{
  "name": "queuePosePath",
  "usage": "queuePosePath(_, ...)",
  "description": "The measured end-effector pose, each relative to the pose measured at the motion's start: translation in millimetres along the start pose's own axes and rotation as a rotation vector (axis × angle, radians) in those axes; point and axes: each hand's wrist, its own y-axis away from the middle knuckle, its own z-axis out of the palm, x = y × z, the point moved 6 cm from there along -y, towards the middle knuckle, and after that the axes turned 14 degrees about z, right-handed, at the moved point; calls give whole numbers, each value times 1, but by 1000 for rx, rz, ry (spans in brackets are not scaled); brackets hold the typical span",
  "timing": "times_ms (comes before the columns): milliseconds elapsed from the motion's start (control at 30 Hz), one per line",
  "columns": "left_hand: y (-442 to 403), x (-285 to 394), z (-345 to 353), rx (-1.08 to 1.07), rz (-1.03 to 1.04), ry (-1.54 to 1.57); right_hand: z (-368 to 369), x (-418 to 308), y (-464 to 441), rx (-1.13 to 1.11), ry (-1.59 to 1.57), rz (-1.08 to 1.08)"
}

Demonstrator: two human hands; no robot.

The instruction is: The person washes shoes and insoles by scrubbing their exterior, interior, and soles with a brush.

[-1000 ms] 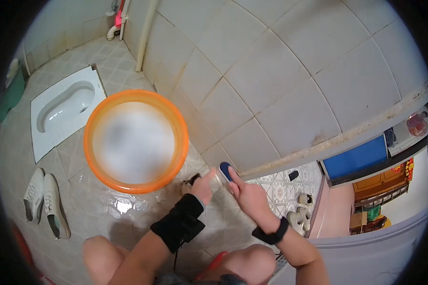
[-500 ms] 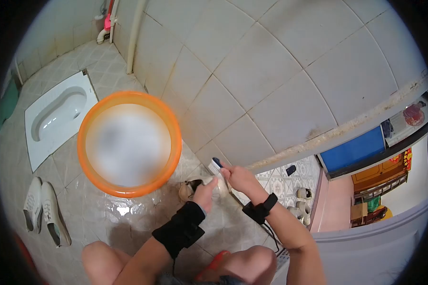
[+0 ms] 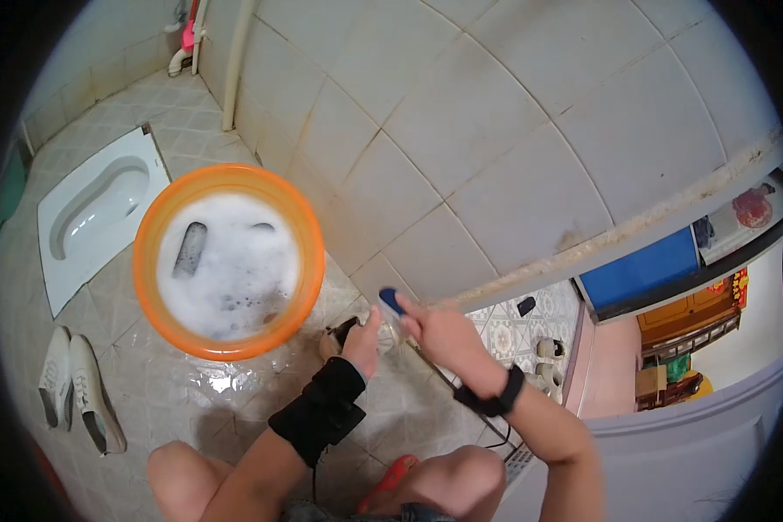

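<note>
My right hand (image 3: 448,337) is closed around a small scrub brush (image 3: 390,302) with a dark blue back and pale bristles, slightly smeared by motion. A light-coloured shoe (image 3: 331,343) with a dark opening is gripped by my left hand (image 3: 363,351), low over the wet floor. The brush is at the shoe's right end; whether the bristles touch it I cannot tell. Left of my hands stands an orange basin (image 3: 317,261) filled with white suds (image 3: 226,261). A grey, sole-shaped piece (image 3: 190,250) pokes out of the foam.
A pair of white shoes (image 3: 96,396) rests on the tiled floor at the left. Behind them is a squat toilet (image 3: 104,209). A tiled wall (image 3: 496,148) rises ahead, with a doorway and more shoes (image 3: 550,374) to the right. A red slipper (image 3: 396,478) is below my hands.
The brush has turned so its blue back faces up, where its bristles showed before. My right hand has rolled over with it. The blurred suds are now sharp. My view has shifted slightly.
</note>
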Motion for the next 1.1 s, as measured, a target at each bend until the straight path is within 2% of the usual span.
queuePosePath(67,8,21,10,69,55,97,-11,-7,41,-165,133,131)
queuePosePath(100,4,14,8,73,59,103,-7,-6,41,-166,138,124)
queuePosePath(200,-1,-13,-4,137,8,-22,16,6,19,-35,48,144)
queuePosePath(267,5,-9,-2,171,-60,-47,22,-3,-14,164,21,-31)
queuePosePath(400,-13,1,-14,77,-26,123,0,-8,0,194,-36,-82)
queuePosePath(467,-19,0,-17,89,22,131,6,3,36,2,67,105)
queuePosePath(533,-19,-2,-19,100,38,92,20,9,34,0,11,125)
queuePosePath(600,-11,-10,-12,65,-14,39,27,15,5,135,-91,127)
queuePosePath(633,2,8,3,61,-11,165,32,20,-11,140,-103,131)
queuePosePath(667,-4,11,-2,60,-9,153,35,23,-27,145,-176,89)
queuePosePath(733,-14,27,-6,-22,13,436,39,20,-25,140,-254,48)
queuePosePath(800,-15,48,-14,18,39,417,39,13,3,139,-275,19)
queuePosePath(867,-19,67,-21,-6,101,462,77,37,21,183,-380,-5)
queuePosePath(933,-20,72,-30,-8,97,384,128,59,24,-134,-8,32)
queuePosePath(967,-21,74,-34,4,65,376,132,59,16,-124,-21,16)
queuePosePath(1033,-17,72,-43,50,30,355,92,55,15,176,-546,197)
queuePosePath(1067,-15,72,-42,78,26,313,85,45,11,168,-574,210)
queuePosePath(1100,-14,72,-42,100,21,270,74,25,2,178,-537,126)
